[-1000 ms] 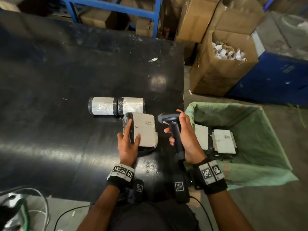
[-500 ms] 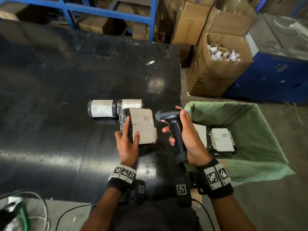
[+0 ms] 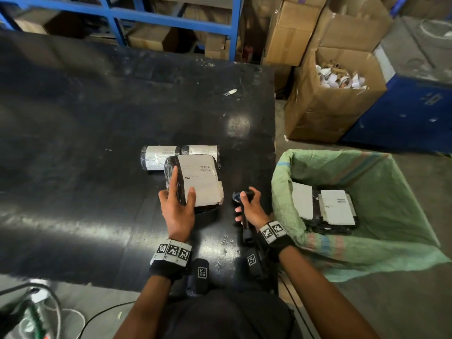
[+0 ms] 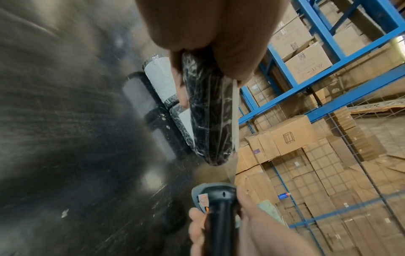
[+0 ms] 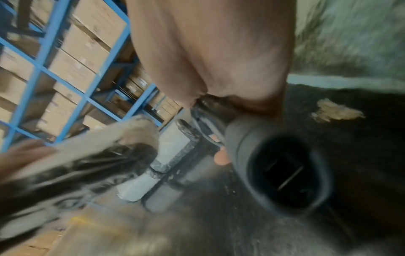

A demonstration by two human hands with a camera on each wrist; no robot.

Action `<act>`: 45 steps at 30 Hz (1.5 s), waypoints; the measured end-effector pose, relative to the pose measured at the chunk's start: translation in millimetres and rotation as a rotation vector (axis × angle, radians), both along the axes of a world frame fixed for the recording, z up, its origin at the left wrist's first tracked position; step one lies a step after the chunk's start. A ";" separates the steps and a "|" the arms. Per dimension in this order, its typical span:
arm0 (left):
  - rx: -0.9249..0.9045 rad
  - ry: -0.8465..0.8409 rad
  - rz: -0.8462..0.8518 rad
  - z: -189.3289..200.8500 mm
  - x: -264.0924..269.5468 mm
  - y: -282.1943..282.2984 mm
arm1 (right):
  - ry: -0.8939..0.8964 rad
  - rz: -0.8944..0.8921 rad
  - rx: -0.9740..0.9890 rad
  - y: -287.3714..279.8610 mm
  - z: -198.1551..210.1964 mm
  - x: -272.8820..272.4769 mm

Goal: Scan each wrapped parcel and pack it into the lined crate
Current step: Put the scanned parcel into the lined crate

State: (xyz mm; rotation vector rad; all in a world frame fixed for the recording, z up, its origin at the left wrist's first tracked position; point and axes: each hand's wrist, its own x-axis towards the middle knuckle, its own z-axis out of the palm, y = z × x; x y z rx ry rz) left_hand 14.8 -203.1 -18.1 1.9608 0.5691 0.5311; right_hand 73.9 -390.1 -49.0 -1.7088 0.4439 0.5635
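Parcel (image 3: 198,182): gripped at its near-left corner, raised off the table (image 3: 73,167).
Left hand (image 3: 177,211): thumb on label, fingers curled around the edge.
Right hand (image 3: 252,209): closed around scanner (image 3: 241,195), just right of the parcel.

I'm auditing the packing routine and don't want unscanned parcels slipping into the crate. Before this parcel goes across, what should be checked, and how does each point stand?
1. Left hand grips the flat parcel: ok, thumb on the label, fingers underneath.
2. Label up, barcode uncovered: ok.
3. Scan registered: cannot tell; no beam or light shows.
4. Scanner secure in the right hand: ok, fingers wrapped round the grip.
5. Room in the lined crate: ok, packed parcels lie on the floor with liner bare beside them.
6. Two rolled parcels on the table: not ok, not yet packed.
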 end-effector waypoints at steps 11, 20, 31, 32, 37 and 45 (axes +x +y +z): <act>0.035 -0.011 -0.107 17.2 9.0 4.5 | -0.040 0.104 -0.378 2.4 9.2 8.7; -0.309 -0.071 -0.368 34.4 27.3 -41.4 | -0.523 0.125 0.031 -12.6 71.1 -8.2; -0.369 -0.059 -0.582 46.1 46.2 -123.1 | -0.590 -0.117 -0.056 -93.7 91.7 -17.5; -0.347 -0.051 -0.603 46.1 49.2 -133.2 | -0.596 -0.133 -0.064 -105.3 95.2 -18.1; -0.235 0.074 -0.817 44.1 67.8 -197.4 | -0.587 -0.180 -0.241 -182.0 112.3 -13.8; 0.383 0.329 -0.761 -9.9 85.8 -262.2 | -0.197 0.111 -0.681 -325.0 80.0 56.3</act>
